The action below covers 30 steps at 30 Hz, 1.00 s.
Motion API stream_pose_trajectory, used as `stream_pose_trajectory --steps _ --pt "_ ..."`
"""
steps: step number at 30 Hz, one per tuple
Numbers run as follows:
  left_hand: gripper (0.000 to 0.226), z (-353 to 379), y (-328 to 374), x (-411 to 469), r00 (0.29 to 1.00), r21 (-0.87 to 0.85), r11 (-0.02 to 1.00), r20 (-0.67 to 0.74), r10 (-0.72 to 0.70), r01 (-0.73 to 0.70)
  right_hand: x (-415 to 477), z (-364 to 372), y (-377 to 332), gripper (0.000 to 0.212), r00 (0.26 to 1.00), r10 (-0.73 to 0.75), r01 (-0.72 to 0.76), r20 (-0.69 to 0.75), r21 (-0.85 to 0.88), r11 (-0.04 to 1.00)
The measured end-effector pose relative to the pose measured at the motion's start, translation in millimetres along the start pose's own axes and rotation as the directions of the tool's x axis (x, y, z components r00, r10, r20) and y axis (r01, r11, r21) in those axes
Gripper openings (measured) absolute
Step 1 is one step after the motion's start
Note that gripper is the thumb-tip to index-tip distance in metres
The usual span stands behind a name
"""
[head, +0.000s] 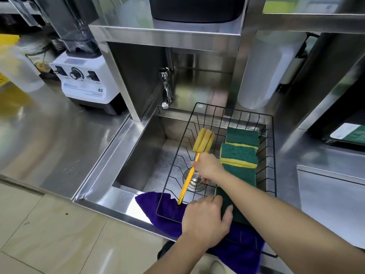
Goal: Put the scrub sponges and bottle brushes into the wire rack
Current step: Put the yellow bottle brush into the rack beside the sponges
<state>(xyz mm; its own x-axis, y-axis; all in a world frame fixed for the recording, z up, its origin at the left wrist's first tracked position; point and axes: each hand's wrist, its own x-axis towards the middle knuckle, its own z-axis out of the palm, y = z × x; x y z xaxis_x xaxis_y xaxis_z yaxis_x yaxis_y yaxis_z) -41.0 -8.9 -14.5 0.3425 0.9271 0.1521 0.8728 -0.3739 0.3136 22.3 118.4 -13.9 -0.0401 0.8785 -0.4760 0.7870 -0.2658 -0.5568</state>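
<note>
Left hand (205, 222) is nearest the camera, low in the view, palm down on the near end of the wire rack (273, 155), fingers spread over the closest scrub sponge (229, 202) and pressing it rather than closing round it, so that grip reads as loose, flat contact only. Purple cloth (158, 204) lies under the rack's near edge, draped over the sink rim (118, 194). Right hand (207, 165) reaches across further in, grip clenched on the yellow handle of the bottle brush (203, 141), roughly mid-handle; foam head points away up-left, handle tail angles down to the rack's near-left corner. Brush is inside the rack outline, left side, but cannot tell if it rests on the wires or is held just above. Three more green-and-yellow scrub sponges (240, 153) are stacked overlapping along the rack's right side. Rack sits over the sink, drain (194, 179) visible through the wires. Blender (85, 80) on the table to the left, tap (166, 89) behind; neither involved. Step in hand, by my read: placing a bottle brush in the rack, sponges apparently done. Next move probably needs the brush lowered flat beside the sponges, handle kept from slipping through the wire gaps, then the right grip let go. No other brushes in view.
</note>
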Motion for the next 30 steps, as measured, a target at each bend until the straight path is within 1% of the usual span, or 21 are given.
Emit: stream_pose_trajectory --steps 3,5,7,10,15,17,19,21,23,25,26,28,30 --pt "0.036 -1.1 0.7 0.2 1.0 0.007 1.0 -0.019 0.015 -0.015 -4.3 -12.6 3.4 0.027 0.997 -0.072 0.07 0.014 0.11 0.991" --pt "0.036 -2.6 2.6 0.7 0.998 0.014 0.998 -0.035 0.059 -0.058 -9.6 -27.1 7.9 0.022 0.992 -0.128 0.126 0.009 0.136 0.983" --pt "0.036 -3.0 7.2 1.8 0.993 0.019 0.994 -0.036 0.111 -0.111 -13.6 -42.4 17.3 0.017 0.991 -0.135 0.132 0.001 0.202 0.97" --pt "0.037 0.3 24.1 4.4 0.979 0.013 0.979 -0.009 0.205 -0.205 -21.9 -66.2 38.7 0.013 0.994 -0.096 0.105 -0.045 0.297 0.949" --pt "0.039 8.0 68.1 9.8 0.922 0.004 0.923 0.022 0.386 -0.386 -44.9 -101.6 87.7 0.015 0.978 0.02 0.069 -0.209 0.409 0.91" --pt "0.04 10.3 78.3 14.1 0.916 0.0 0.916 0.016 0.401 -0.401 -59.0 -112.2 110.3 0.02 0.95 0.058 0.085 -0.307 0.433 0.897" --pt "0.038 11.6 83.3 19.4 0.93 -0.016 0.93 -0.002 0.368 -0.368 -75.5 -124.0 133.3 0.023 0.898 0.08 0.094 -0.433 0.365 0.926" --pt "0.036 13.2 86.1 23.9 0.944 -0.042 0.943 -0.006 0.329 -0.329 -96.5 -136.3 157.0 0.023 0.882 0.132 0.087 -0.452 0.432 0.898" --pt "0.033 16.1 87.7 26.0 0.949 -0.058 0.948 0.013 0.315 -0.314 -122.9 -146.9 179.9 0.023 0.924 0.132 0.052 -0.36 0.457 0.888" --pt "0.03 19.2 88.7 25.6 0.948 -0.059 0.949 0.049 0.313 -0.31 -149.9 -154.1 200.1 0.014 0.981 0.084 -0.023 -0.177 0.317 0.948" --pt "0.029 20.7 89.0 25.0 0.948 -0.057 0.95 0.067 0.31 -0.307 -162.4 -155.9 207.6 0.012 0.993 0.091 -0.073 -0.079 0.211 0.975" --pt "0.028 23.4 88.9 23.0 0.95 -0.045 0.955 0.098 0.296 -0.293 -179.4 -155.0 220.1 0.008 0.982 0.169 -0.171 0.08 0.019 0.985" --pt "0.03 24.7 88.9 21.4 0.953 -0.037 0.96 0.111 0.281 -0.278 -187.0 -150.7 233.1 0.011 0.953 0.248 -0.239 0.175 -0.072 0.968"
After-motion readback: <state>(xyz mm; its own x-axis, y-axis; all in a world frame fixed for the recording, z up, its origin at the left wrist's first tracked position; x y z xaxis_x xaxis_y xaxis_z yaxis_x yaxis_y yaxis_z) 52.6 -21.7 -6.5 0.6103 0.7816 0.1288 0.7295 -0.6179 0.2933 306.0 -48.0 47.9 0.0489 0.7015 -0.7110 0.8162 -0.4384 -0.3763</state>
